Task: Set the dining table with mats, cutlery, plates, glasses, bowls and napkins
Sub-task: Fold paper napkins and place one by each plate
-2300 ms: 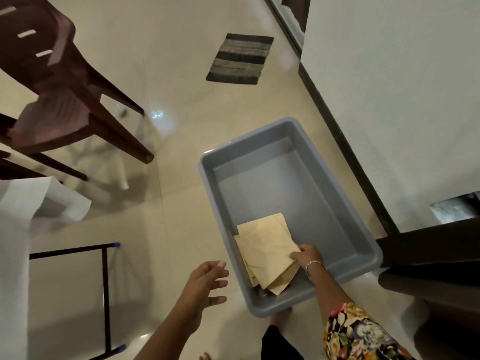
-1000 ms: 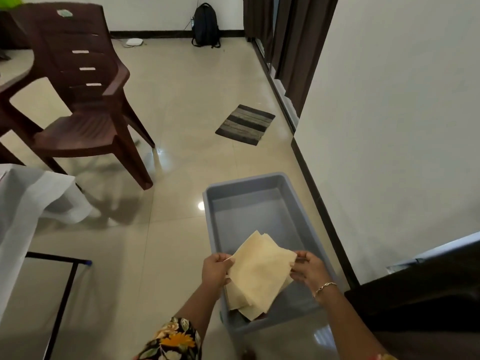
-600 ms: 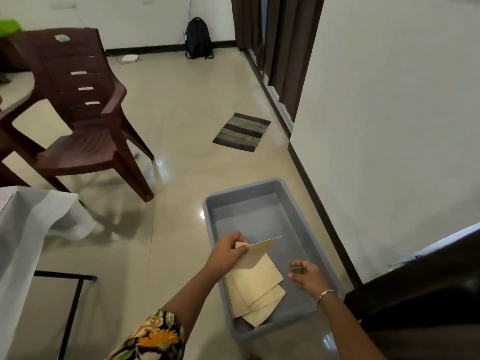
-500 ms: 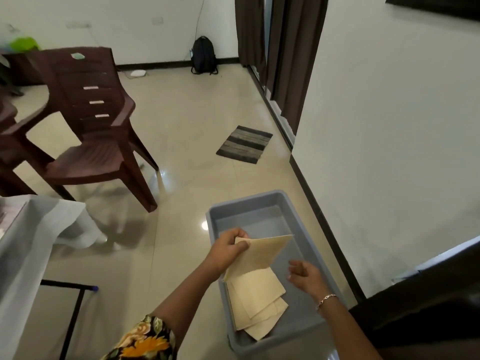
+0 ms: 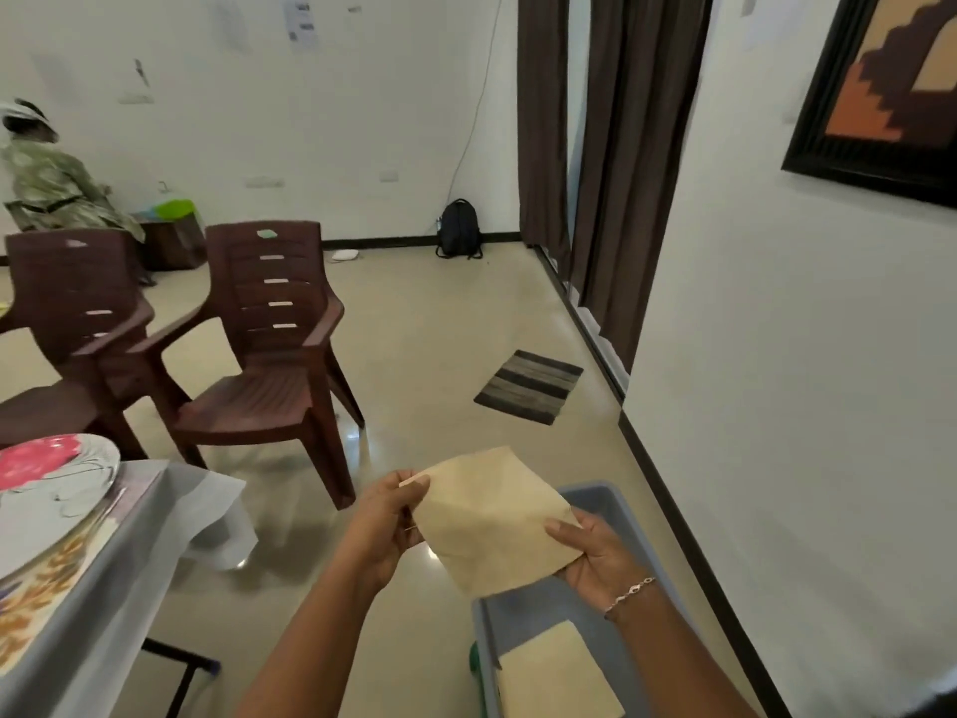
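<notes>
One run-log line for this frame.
left grip: pinches napkin corner | right grip: holds opposite edge | napkin: held clear of grey tub | spare napkin: lying in tub

no text, label or number is legible anywhere.

One head-worn wide-angle view, set high above the floor (image 5: 424,355), faces forward and down across the room toward the far wall (image 5: 362,121), with straight edges bowing near the frame margins. Closest to the lens, low and central at arm's reach, are the left hand (image 5: 380,531) and right hand (image 5: 595,557) with the napkin (image 5: 492,515) held between them, forearms entering from the bottom edge, and the grey tub (image 5: 538,606) lies directly beneath. The counter (image 5: 129,572) corner sits close at lower left, the brown chairs (image 5: 264,355) in the middle distance left, the side wall (image 5: 777,406) along the right.
</notes>
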The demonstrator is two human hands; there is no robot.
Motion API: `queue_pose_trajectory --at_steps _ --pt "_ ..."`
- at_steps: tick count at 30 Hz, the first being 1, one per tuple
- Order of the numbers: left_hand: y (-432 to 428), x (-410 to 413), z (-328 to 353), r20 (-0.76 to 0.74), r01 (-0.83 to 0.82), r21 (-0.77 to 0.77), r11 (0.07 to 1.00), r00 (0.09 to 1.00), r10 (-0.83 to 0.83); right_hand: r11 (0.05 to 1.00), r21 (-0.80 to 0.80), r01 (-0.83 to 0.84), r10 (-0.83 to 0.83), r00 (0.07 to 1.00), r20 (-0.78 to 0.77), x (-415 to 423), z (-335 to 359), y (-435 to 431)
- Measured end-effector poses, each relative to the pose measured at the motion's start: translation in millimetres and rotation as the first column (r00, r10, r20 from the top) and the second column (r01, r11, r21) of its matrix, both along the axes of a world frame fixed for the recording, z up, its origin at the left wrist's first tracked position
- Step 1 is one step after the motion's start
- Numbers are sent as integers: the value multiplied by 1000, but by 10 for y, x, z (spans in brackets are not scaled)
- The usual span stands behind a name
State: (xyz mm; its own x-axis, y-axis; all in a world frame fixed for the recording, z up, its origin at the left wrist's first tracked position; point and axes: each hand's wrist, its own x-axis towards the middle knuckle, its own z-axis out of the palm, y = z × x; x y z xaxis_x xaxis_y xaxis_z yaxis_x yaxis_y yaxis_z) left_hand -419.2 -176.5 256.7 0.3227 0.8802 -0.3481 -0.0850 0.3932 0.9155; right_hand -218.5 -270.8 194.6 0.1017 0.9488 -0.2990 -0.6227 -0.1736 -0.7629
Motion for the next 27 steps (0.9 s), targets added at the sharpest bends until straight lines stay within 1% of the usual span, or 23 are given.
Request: queue_pose_trajectory --at_steps 4,7,9,11,14,17,19,22,27 --pt "-19 -259 -53 -48 -101 104 989 993 107 1000 -10 8 -6 983 182 -137 161 103" --pt "-22 -400 -71 -48 -212 159 964 974 222 1000 3 28 -28 951 309 -241 237 191" --pt "-15 -465 -61 -55 -286 201 937 952 302 999 30 27 -36 934 355 -293 260 253" --pt "-17 -518 -32 -63 -317 268 910 936 345 998 69 0 -28 916 401 -339 301 295" --pt "-56 -599 -6 -69 -291 307 906 943 326 991 125 -53 -9 894 448 -374 359 333" --pt "-101 -709 -10 -84 -194 291 937 970 228 983 152 -102 6 848 530 -396 429 352" --pt "-133 -771 -15 -108 -151 294 944 976 190 981 160 -111 0 821 571 -422 482 358" --pt "-172 -830 6 -139 -185 332 925 960 242 979 183 -91 -39 795 605 -484 535 376" --pt "-267 -909 100 -126 -225 393 892 947 294 980 194 -43 -101 732 674 -562 578 427"
